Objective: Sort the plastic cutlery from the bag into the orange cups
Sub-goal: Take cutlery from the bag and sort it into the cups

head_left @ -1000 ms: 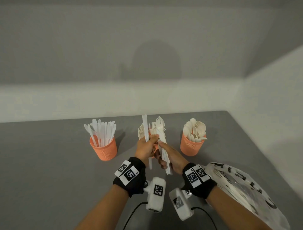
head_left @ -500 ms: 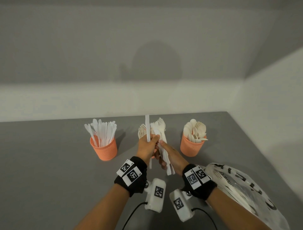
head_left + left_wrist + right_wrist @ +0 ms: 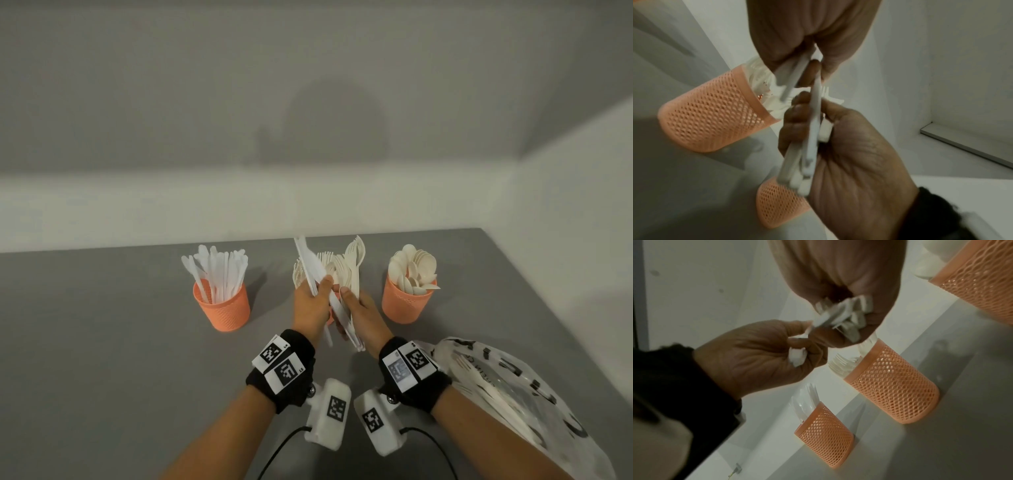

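Note:
My left hand (image 3: 318, 289) pinches white plastic knives (image 3: 306, 262) that lean up and to the left. Close beside it, my right hand (image 3: 347, 299) grips a bundle of cutlery (image 3: 352, 270) with fork tines at the top. Both hands hover in front of the middle orange cup (image 3: 894, 386), which holds forks and is mostly hidden in the head view. The left orange cup (image 3: 224, 308) holds knives. The right orange cup (image 3: 404, 305) holds spoons. In the right wrist view the handle ends of the bundle (image 3: 844, 313) stick out below my right hand's fingers.
The printed plastic bag (image 3: 513, 394) lies on the grey table (image 3: 102, 342) under my right forearm, with more cutlery visible through it. White walls stand behind the cups and along the table's right edge.
My left hand has tilted its knives from upright to leaning left, away from the bundle in my right hand. The cups and bag have not moved.

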Demonstrator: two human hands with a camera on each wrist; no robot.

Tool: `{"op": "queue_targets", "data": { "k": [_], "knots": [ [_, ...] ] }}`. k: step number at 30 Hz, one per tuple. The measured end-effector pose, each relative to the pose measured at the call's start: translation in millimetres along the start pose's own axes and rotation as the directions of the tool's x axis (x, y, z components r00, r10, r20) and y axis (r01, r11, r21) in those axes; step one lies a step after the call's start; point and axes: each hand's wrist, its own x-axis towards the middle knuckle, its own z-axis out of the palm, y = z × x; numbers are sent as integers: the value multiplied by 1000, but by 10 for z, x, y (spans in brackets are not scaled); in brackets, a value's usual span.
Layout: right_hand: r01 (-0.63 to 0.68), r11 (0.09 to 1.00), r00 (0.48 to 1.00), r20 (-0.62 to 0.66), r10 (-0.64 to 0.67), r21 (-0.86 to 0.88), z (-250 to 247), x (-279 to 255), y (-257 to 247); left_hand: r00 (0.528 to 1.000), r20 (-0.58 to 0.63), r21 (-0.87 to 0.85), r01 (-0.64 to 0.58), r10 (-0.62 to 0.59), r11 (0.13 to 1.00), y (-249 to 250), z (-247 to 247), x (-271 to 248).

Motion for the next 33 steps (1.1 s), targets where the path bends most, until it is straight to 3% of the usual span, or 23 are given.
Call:
{"op": "queue_targets", "data": {
  "k": [5,8,12,15,17,22,26,28,30,33],
  "knots": [
    [-13,991,1000,-15,11,-130,-20,56,64,988,-128,-6,-82,81,997,183,-380,208],
    [-24,992,999,28,28,-126,-9,47,80,958,-249,-35,-157,143,987,369,-692,378],
    [-63,993,995,70,70,-104,36,94,97,821,-445,82,-361,358,929,625,-1064,569],
    [-78,994,992,96,86,-77,71,118,86,748,-520,143,-399,412,906,646,-1275,745],
    [-77,994,991,107,85,-80,85,129,83,751,-516,183,-373,412,909,544,-1354,838],
    [-137,990,983,122,139,-20,79,160,50,809,-416,306,-307,416,901,162,-1437,925],
    [-143,990,981,129,143,-7,62,163,54,780,-385,440,-315,494,841,60,-1451,913],
    [-138,990,982,128,138,-5,65,153,65,790,-339,513,-300,511,804,56,-1449,911],
    [-138,990,982,128,137,3,72,151,82,808,-251,641,-274,533,717,27,-1493,924],
    [-133,991,983,127,132,4,84,139,84,814,-84,825,-267,574,499,-55,-1565,928]
  ]
}}
